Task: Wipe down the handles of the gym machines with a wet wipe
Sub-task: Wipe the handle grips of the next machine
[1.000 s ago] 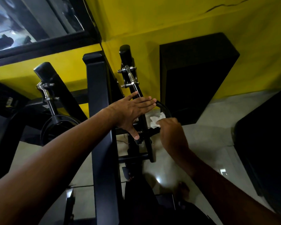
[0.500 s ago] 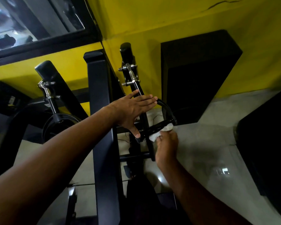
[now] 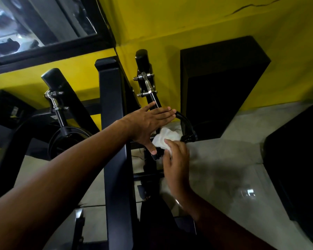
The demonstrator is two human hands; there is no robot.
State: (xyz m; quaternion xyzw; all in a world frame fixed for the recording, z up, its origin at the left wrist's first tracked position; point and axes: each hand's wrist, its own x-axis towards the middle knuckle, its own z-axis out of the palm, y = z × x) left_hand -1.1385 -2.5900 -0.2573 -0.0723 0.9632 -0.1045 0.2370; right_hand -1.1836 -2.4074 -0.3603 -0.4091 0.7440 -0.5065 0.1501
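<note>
My L hand (image 3: 148,126) is flat, fingers straight, resting on the black bar (image 3: 154,100), thumb down. My R hand (image 3: 177,159) holds the white wipe (image 3: 165,138), fingers bent on it. The wipe sits on the handle (image 3: 187,131), just under my L hand.

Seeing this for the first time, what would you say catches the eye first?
The white wet wipe at the centre stands out, bright against the black handle and held there by the right hand. Just above it the left hand lies flat, fingers straight. Behind everything stands a vivid yellow wall.
</note>
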